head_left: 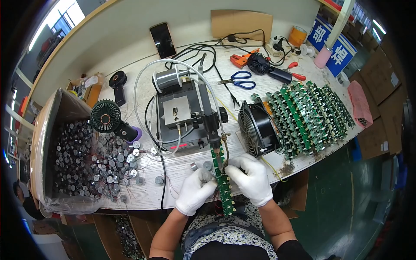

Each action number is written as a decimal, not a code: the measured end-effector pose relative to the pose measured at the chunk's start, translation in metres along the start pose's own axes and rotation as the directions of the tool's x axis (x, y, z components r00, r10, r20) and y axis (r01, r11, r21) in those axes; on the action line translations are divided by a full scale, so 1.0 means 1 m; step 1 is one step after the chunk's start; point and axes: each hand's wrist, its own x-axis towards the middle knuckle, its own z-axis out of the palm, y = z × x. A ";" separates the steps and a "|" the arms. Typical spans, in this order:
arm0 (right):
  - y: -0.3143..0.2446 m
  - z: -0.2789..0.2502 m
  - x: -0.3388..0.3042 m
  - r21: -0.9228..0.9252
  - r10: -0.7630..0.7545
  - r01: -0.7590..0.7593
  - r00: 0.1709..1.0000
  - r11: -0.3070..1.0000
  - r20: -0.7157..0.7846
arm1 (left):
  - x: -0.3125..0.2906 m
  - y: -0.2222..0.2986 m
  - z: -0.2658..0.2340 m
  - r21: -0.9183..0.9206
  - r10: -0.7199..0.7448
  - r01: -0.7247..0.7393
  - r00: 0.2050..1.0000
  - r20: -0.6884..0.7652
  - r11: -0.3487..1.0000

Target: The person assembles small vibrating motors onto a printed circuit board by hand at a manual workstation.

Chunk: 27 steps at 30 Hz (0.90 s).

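Observation:
Both my hands wear white gloves. A narrow green circuit board strip (224, 190) runs toward me between them, beneath the tip of a soldering machine (182, 112). At the strip's left edge, my left hand (197, 190) is closed in a pinch; its fingers hide what they grip. My right hand (251, 178) is closed too, thumb and fingertips pressed together over the strip's right side, beside the curved metal solder guide tube (227, 149). Anything in that pinch is too small to make out. Small round silver motor-like parts (207, 165) lie next to my left hand.
At left, a box (45, 143) holds a heap of round silver parts trailing thin wires. Stacked circuit boards (303, 117) fill the right side, beside a black fan (258, 130). Behind lie blue-handled scissors (242, 80), handheld fans (106, 116), a phone (163, 40) and tangled black cables.

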 end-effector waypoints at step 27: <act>0.004 0.010 -0.007 -0.403 -0.397 0.305 0.902 0.863 -0.168 | -0.002 0.007 0.001 0.000 -0.036 0.036 0.999 0.008 0.999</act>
